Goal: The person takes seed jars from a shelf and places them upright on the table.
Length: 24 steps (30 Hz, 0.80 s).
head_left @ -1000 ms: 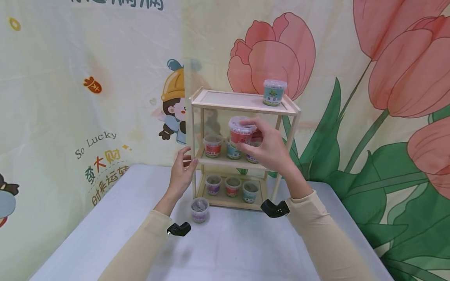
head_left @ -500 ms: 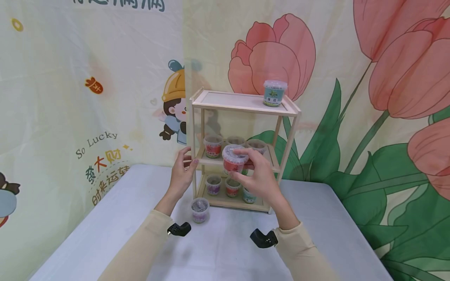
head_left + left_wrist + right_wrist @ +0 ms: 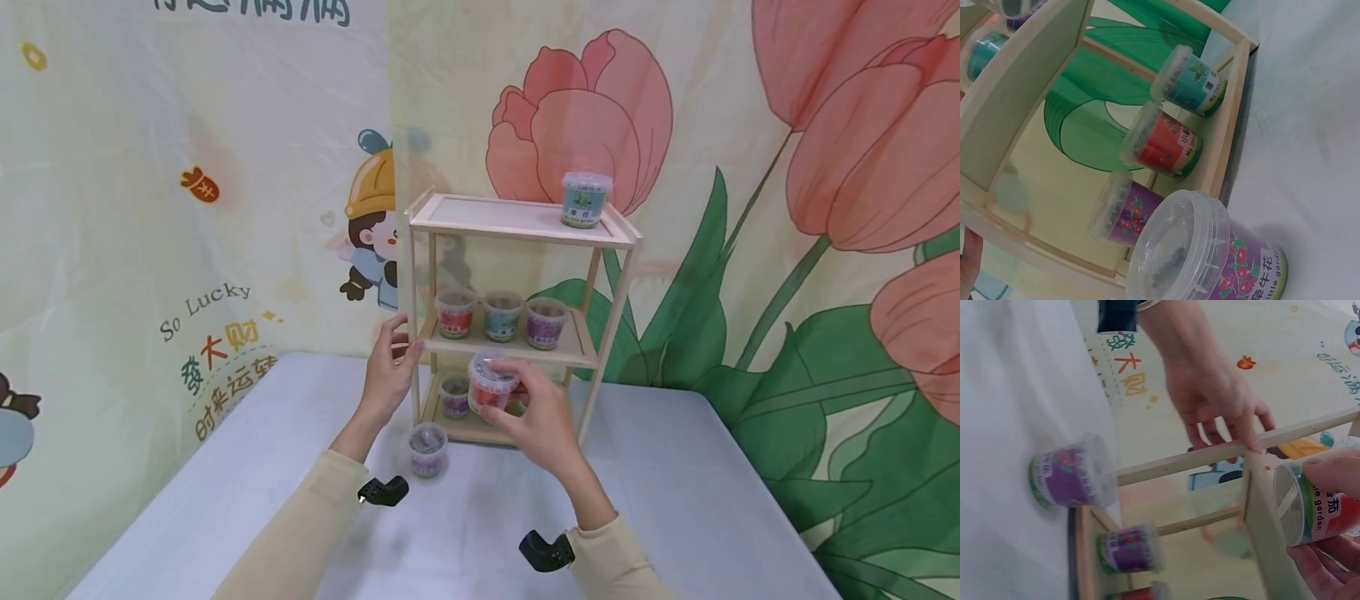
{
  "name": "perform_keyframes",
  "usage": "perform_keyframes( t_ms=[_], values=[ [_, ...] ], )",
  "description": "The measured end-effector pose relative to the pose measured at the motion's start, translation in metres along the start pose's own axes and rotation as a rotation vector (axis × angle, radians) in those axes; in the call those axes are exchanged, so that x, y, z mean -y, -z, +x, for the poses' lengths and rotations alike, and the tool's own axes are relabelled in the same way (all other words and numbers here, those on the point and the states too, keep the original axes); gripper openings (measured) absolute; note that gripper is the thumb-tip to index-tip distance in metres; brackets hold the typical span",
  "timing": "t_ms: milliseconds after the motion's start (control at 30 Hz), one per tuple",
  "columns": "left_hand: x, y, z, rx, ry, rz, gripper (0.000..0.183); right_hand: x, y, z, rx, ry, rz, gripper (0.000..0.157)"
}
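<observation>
Here, item by item:

Red tub: a small lidded plastic tub with a red label (image 3: 489,387), held in the air in front of the lower part of the shelf, above the table; in the right wrist view it shows at the right edge (image 3: 1316,503) with its clear lid turned toward the shelf post.
Right hand: the right hand (image 3: 536,417) grips the red tub from the side and behind — fingers curled round its wall, thumb near the lid rim.
Left hand: the left hand (image 3: 387,367) rests on the front left post of the shelf at the height of the middle board, fingers bent round the wood; seen again in the right wrist view (image 3: 1213,394).
Shelf: a light wooden shelf (image 3: 525,229) with three levels, standing on the table against the backdrop.
Top level: one teal tub (image 3: 586,198), near the right end.
Middle level: three tubs in a row — red (image 3: 454,312), teal (image 3: 502,316), purple (image 3: 546,323).
Bottom level: three tubs in the left wrist view, purple (image 3: 1125,212), red (image 3: 1163,145) and teal (image 3: 1191,84); from the head view mostly hidden by the held tub and hand.
Loose tub: a purple tub (image 3: 427,448) on the table just in front of the shelf's left corner.
Table: a pale grey table (image 3: 712,492).
Backdrop: a printed cloth (image 3: 825,167) with tulips and a cartoon figure.
</observation>
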State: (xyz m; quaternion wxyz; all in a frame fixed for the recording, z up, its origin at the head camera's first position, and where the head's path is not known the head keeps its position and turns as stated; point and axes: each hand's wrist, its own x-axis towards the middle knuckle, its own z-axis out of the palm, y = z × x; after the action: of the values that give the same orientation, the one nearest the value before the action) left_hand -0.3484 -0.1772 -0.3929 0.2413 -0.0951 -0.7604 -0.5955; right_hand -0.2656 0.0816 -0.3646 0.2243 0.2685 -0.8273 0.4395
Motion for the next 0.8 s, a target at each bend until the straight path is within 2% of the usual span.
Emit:
perform_keyframes(
  t_ms=[300, 800],
  values=[
    [0.000, -0.001, 0.000, -0.009, -0.016, -0.003, 0.051, -0.021, -0.025, -0.018, -0.013, -0.072, -0.027, 0.057],
    [0.001, -0.001, -0.001, -0.005, -0.016, -0.039, 0.055, -0.050, -0.057, -0.039, 0.059, -0.163, -0.015, 0.059]
  ],
)
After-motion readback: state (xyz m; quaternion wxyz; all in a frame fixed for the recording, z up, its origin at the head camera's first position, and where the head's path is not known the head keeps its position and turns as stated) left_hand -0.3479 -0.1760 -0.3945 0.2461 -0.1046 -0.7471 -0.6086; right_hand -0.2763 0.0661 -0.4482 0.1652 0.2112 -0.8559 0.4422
